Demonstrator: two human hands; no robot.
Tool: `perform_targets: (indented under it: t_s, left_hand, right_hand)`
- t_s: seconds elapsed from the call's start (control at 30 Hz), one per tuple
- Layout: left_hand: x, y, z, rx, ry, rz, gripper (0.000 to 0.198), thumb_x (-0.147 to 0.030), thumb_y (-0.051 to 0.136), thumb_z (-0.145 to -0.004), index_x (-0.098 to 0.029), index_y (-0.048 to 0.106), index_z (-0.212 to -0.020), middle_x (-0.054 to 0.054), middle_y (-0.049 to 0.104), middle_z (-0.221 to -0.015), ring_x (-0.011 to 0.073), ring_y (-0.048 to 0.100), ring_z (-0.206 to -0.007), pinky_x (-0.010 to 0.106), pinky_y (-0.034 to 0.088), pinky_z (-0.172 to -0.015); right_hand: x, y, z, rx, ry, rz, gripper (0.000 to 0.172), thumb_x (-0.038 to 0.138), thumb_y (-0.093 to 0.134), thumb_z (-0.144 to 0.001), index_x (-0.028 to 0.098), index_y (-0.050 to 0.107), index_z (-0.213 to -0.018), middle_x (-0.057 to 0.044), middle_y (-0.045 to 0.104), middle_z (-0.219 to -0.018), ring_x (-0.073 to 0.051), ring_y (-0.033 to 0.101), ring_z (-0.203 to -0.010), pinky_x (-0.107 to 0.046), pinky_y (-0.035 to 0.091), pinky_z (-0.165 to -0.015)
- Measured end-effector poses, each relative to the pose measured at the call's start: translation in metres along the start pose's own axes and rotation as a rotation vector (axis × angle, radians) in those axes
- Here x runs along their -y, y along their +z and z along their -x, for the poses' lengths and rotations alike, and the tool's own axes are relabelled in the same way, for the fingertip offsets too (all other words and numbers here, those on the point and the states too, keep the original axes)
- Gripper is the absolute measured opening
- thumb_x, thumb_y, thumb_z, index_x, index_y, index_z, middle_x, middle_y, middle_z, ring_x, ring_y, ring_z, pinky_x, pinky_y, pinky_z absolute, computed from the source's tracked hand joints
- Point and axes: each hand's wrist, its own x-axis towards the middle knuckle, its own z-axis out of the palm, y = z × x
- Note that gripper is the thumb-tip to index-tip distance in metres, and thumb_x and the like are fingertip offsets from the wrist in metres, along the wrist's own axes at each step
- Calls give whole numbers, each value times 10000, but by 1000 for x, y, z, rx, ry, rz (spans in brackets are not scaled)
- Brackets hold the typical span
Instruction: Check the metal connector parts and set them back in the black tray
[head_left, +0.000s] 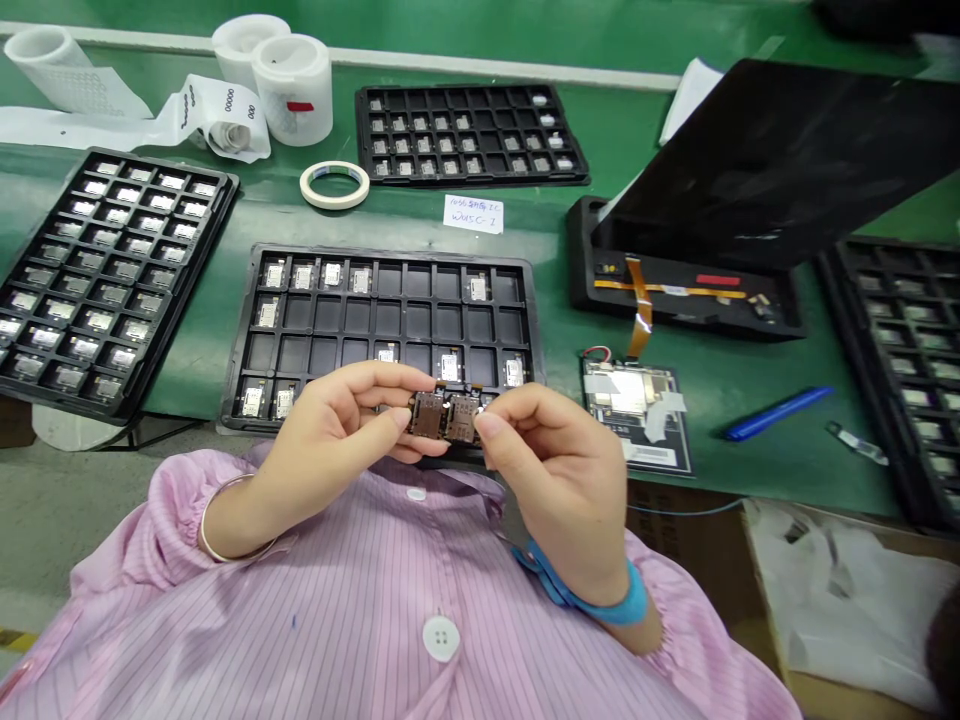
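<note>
Card-slot circuit boards (pixel 463 418), two of them side by side with brown metal faces up, sit just below the centre of the frame, held above the near edge of a black compartment tray (pixel 384 320); whether the two are joined I cannot tell. Left hand (pixel 352 420) has its grip closed on their left end, thumb on top and fingers behind and beneath; right hand (pixel 566 465) has its grip closed to a narrow pinch, thumb and forefinger at the right end of the same pair.

Several compartments of the tray hold small silvery boards, mainly along its top row, left side and lower rows; it lies on a green bench (pixel 536 225). At the left of the frame stands a stack of well-filled trays (pixel 184 290); at the upper centre lies another part-filled tray (pixel 491 118), with a handwritten label (pixel 473 213) just below it and a tape roll (pixel 335 202) to its lower left; white film rolls (pixel 300 100) fill the upper left. Right of centre, an orange flex cable (pixel 639 300) runs from a black box (pixel 675 315) down to a larger circuit module (pixel 652 400); a blue pen (pixel 776 415) lies to the right of that module.
</note>
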Motion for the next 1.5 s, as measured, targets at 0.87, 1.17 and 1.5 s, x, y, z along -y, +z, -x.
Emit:
perform_targets:
  t_s: [0.87,1.17,1.5]
  left_hand:
    - [2,-5,-2,35,-2,43,241,-355,662,-939,-181,699,-1102,46,794,-888,204,784,-835,225,636,-712]
    - [2,-6,-6,22,-14,5,244,-350,674,-926,-169,695,-1087,51,786,-852,212,783,-815,248,642,-707]
    - [-18,-43,-5,-420,237,-199,187,-257,777,-830,-205,740,-1005,11,733,-855,139,742,-692,193,605,-592]
  right_hand:
    - [-1,0,-4,10,23,22,213,203,594,-903,212,550,-694,45,481,-563,-96,413,-488,-231,301,-431]
    - [-2,2,-4,18,55,36,218,237,602,-896,214,551,-685,35,484,-565,-105,421,-488,-239,316,-431]
    - [-16,-43,-30,-264,69,341,173,273,666,-839,209,608,-689,28,545,-573,-118,459,-513,-267,316,-473]
